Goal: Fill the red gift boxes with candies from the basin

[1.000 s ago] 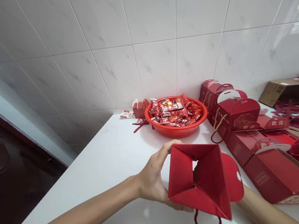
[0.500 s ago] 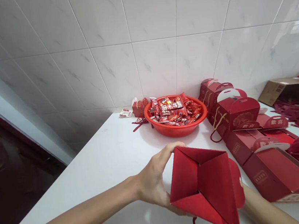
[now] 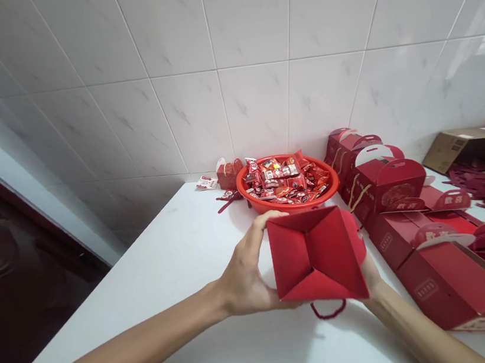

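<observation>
A red cardboard gift box (image 3: 335,252) is held up in front of me, above the table. Folded flaps meeting near its middle face me, and a dark red cord loop (image 3: 329,309) hangs beneath it. My left hand (image 3: 248,273) grips the box's left side, thumb along the upper edge and fingers underneath. At the right side is my right hand (image 3: 370,272), its fingers mostly hidden behind the box. Just beyond the box stands a round red basin (image 3: 332,184) heaped with red-wrapped sweets (image 3: 283,171).
Several red gift boxes (image 3: 451,273) line the right side of the white table (image 3: 181,255). An open brown carton (image 3: 448,148) lies at the far right near dark red ribbons (image 3: 484,185). A small red box (image 3: 227,176) and a card (image 3: 206,183) sit left of the basin.
The held box has moved up and slightly left, and has turned so its flapped side sits more level. More of my right hand and wrist shows.
</observation>
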Motion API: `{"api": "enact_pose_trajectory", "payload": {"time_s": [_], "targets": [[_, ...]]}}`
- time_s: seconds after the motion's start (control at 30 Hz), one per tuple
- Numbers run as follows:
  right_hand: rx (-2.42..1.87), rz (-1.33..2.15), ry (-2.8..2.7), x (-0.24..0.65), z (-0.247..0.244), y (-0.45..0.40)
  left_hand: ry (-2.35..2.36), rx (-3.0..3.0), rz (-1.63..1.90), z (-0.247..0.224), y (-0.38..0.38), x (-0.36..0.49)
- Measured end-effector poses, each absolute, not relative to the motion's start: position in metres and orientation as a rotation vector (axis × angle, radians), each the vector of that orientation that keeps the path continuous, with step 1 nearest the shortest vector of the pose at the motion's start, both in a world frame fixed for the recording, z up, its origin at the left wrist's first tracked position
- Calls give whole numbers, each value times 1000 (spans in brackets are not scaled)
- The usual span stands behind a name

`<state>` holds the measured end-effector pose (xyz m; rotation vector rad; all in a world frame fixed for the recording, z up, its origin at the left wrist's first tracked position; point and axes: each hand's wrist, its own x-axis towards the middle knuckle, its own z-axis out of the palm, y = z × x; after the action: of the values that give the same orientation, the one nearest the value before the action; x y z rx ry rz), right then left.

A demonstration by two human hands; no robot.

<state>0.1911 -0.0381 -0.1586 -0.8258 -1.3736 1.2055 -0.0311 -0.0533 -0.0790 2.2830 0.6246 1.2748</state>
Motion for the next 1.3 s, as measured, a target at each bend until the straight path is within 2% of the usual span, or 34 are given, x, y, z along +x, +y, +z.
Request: {"api": "enact_pose_trajectory", "payload": {"time_s": [0.2, 0.4, 0.73, 1.1, 1.3], "targets": [[-543, 1613, -949, 202, -133, -45, 784, 2277, 1191, -81, -48, -30], [-526, 1618, -914, 211, -137, -51, 769, 2222, 1025, -89, -48, -29], [-470, 1892, -857, 203, -126, -47, 814, 2236, 944, -88, -47, -35], [-633, 1750, -1026, 194, -119, -52, 830, 2304, 932, -87, -46, -35], [-628, 1808, -1138, 196, -127, -51, 822, 2302, 967, -88, -46, -33]]}}
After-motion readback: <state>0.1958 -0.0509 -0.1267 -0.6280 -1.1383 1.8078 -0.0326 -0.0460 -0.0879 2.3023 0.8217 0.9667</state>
